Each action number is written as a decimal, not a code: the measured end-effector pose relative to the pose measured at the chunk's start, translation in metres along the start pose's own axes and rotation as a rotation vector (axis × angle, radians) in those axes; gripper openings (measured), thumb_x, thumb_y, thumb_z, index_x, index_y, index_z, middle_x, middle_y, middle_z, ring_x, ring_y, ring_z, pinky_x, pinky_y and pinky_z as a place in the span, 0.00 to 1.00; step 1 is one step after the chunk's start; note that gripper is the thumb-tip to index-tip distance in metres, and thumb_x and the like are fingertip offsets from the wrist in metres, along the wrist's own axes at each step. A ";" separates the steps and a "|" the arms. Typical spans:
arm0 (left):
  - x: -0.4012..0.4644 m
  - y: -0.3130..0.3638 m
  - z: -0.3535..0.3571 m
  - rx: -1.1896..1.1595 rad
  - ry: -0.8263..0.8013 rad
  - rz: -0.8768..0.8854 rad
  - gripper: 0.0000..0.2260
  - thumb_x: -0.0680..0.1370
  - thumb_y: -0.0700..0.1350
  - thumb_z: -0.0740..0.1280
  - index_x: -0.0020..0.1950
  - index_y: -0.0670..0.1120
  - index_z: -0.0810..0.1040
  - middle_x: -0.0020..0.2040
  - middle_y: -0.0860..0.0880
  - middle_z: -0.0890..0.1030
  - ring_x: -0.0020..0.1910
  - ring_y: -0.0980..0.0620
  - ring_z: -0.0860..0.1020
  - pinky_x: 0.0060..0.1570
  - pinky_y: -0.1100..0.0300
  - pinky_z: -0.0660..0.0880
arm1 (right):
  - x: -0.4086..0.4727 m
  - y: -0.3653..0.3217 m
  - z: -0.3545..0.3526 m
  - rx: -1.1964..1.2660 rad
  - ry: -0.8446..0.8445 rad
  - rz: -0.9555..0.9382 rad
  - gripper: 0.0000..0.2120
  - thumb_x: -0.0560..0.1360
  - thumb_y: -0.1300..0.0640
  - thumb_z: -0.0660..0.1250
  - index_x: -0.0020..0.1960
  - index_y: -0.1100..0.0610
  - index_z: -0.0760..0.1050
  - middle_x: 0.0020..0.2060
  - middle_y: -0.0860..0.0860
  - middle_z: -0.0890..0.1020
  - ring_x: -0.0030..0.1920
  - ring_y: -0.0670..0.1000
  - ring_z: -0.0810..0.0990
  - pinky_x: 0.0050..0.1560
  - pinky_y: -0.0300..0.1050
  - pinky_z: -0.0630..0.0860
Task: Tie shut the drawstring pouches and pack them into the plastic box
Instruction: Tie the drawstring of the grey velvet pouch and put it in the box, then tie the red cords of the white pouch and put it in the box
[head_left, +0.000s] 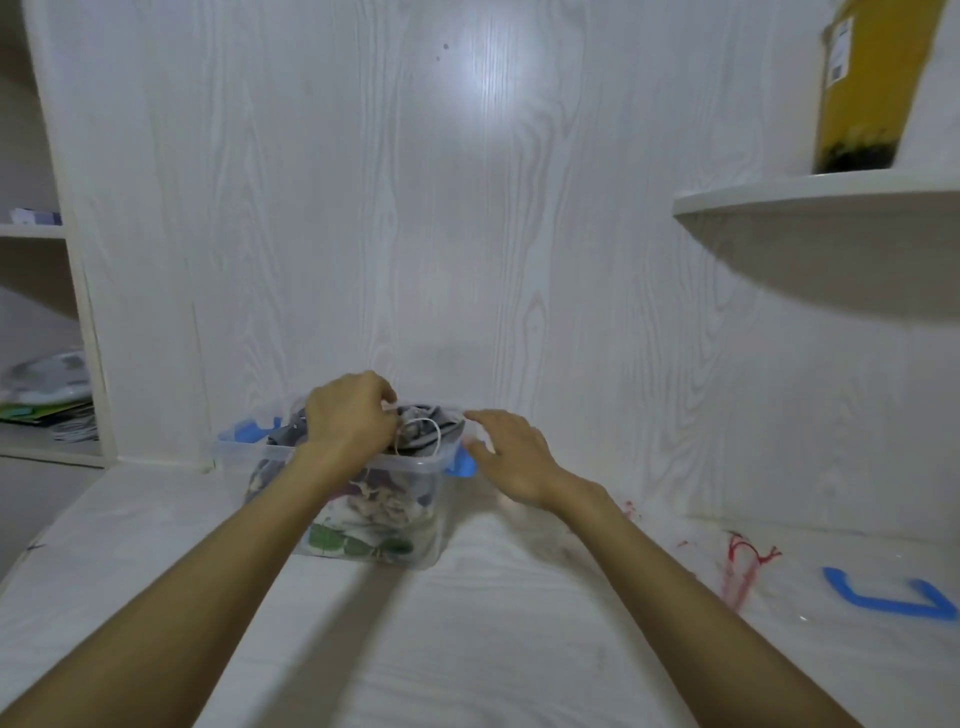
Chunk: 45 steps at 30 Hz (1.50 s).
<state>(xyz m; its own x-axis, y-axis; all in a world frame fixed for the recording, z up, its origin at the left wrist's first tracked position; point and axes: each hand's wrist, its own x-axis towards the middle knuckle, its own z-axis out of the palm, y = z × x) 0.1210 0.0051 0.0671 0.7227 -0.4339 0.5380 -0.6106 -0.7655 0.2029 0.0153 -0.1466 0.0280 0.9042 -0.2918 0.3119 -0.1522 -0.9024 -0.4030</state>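
A clear plastic box (415, 470) with blue side latches stands on the white table against the back wall. It is filled with several patterned drawstring pouches. A grey pouch (434, 434) with a white cord lies on top. My left hand (350, 415) is over the box with fingers curled, gripping the top pouch at its cord. My right hand (511, 454) hovers at the box's right rim, by the blue latch (462, 465), its fingers spread and holding nothing.
The box's clear lid with a blue handle (883, 597) lies on the table at the right, near red marks (743, 566). A curved wall shelf (815, 195) carries a yellow package (872, 88). Open shelves (47, 395) with clutter stand at left.
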 end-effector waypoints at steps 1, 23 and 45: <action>-0.005 0.008 0.000 0.016 0.067 0.018 0.16 0.75 0.41 0.64 0.61 0.50 0.79 0.57 0.47 0.82 0.56 0.45 0.78 0.55 0.53 0.70 | -0.013 0.013 -0.010 -0.008 -0.004 0.020 0.21 0.81 0.50 0.55 0.73 0.51 0.61 0.73 0.50 0.64 0.73 0.53 0.59 0.73 0.52 0.54; -0.136 0.166 0.134 -0.267 -0.334 0.380 0.16 0.76 0.60 0.60 0.51 0.51 0.81 0.50 0.51 0.83 0.50 0.49 0.78 0.49 0.58 0.69 | -0.176 0.150 -0.019 -0.361 0.018 0.282 0.19 0.82 0.51 0.45 0.62 0.45 0.72 0.58 0.48 0.78 0.63 0.51 0.69 0.66 0.50 0.56; -0.115 0.078 0.118 -0.301 -0.470 0.126 0.07 0.72 0.55 0.71 0.46 0.54 0.83 0.41 0.57 0.81 0.44 0.55 0.78 0.35 0.62 0.69 | -0.174 0.130 0.009 -0.060 0.125 0.417 0.16 0.79 0.45 0.58 0.48 0.56 0.77 0.40 0.48 0.78 0.40 0.48 0.76 0.35 0.36 0.67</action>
<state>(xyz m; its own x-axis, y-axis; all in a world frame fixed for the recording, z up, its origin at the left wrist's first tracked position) 0.0283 -0.0609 -0.0756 0.6629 -0.7302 0.1657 -0.7168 -0.5549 0.4223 -0.1580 -0.2106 -0.0863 0.7056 -0.6680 0.2363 -0.5203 -0.7149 -0.4671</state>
